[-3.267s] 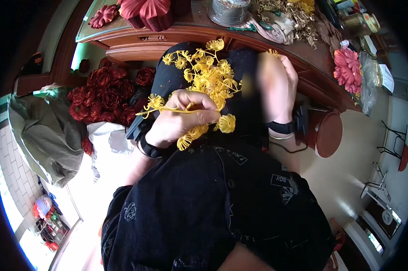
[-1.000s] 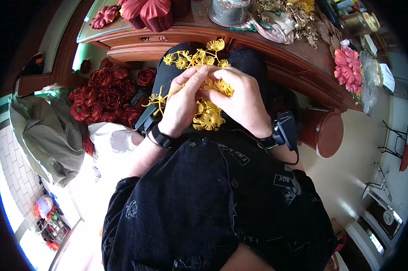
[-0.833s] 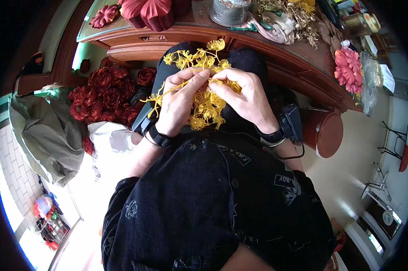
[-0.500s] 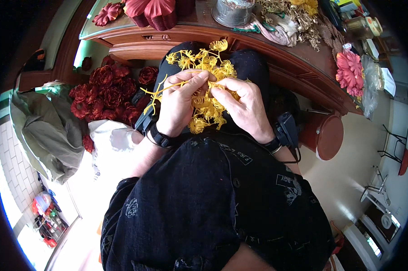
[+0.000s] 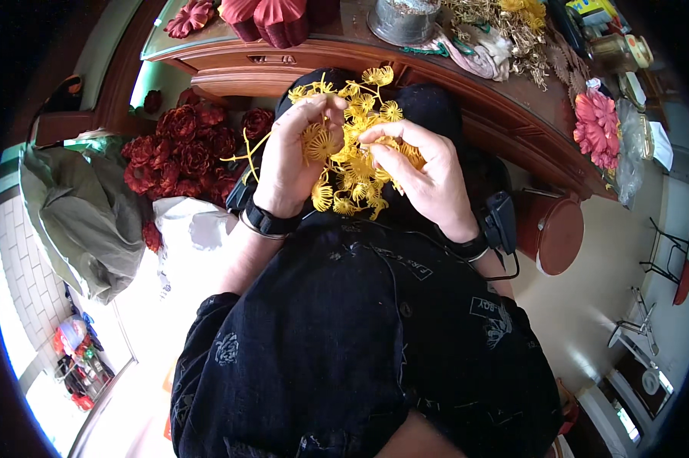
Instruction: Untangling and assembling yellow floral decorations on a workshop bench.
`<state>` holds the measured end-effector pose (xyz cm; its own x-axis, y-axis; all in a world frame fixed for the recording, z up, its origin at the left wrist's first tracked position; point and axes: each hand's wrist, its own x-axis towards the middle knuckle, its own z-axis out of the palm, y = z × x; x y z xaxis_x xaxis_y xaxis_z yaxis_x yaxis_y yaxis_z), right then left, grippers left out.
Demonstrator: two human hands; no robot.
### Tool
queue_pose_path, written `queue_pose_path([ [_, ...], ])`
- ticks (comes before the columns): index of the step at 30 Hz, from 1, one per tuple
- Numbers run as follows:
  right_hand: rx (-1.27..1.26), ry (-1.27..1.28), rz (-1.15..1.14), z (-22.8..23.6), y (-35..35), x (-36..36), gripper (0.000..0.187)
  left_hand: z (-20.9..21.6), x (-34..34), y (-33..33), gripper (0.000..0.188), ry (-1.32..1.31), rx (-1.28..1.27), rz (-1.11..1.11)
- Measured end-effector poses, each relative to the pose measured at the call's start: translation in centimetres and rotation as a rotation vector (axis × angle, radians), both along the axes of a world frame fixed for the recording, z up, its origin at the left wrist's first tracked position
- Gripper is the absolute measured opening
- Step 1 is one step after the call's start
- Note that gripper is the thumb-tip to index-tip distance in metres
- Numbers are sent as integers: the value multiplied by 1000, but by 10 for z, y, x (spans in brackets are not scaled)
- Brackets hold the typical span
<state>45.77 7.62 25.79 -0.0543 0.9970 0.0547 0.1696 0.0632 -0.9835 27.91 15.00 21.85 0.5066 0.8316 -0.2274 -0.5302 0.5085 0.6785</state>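
Left hand (image 5: pixel 291 156) cupped at the left edge of the yellow flowers (image 5: pixel 357 166), grip can't be told, thin yellow stem (image 5: pixel 251 154) jutting from behind it toward frame left; right hand (image 5: pixel 430 169) pinches the bunch mid-length, thumb to forefinger, so it's nearer. Bunch lies upper centre of frame on the dark-clothed lap (image 5: pixel 430 107), between the hands, long axis roughly top to bottom. Versus half a second ago: fingertips separated, left fingers looser.

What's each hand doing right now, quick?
Left hand: curled, loosely holding a yellow flower sprig.
Right hand: thumb and forefinger nearly pinched by the yellow flowers; can't tell if they grip anything.
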Motion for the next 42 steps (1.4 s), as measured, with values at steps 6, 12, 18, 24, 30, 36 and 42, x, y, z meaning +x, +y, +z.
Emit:
queue_pose_path([
  [6,257,-188,-3,-11,9,-8,24,10,18,-8,28,77,-55,77],
  [12,269,-336,27,-17,7,-14,25,6,24,-13,31,145,2,53],
  [18,26,23,-129,-19,12,1,14,16,8,-17,37,40,13,-149],
  [24,9,68,-130,-24,10,4,20,0,4,-20,22,191,15,-220],
  [30,38,57,14,-31,14,10,22,1,4,-22,16,256,68,-232],
  [36,40,-5,-34,-33,9,10,11,1,4,-24,11,276,33,-243],
  [42,147,-72,-248,-37,3,-5,17,-1,6,-18,9,223,-12,-287],
])
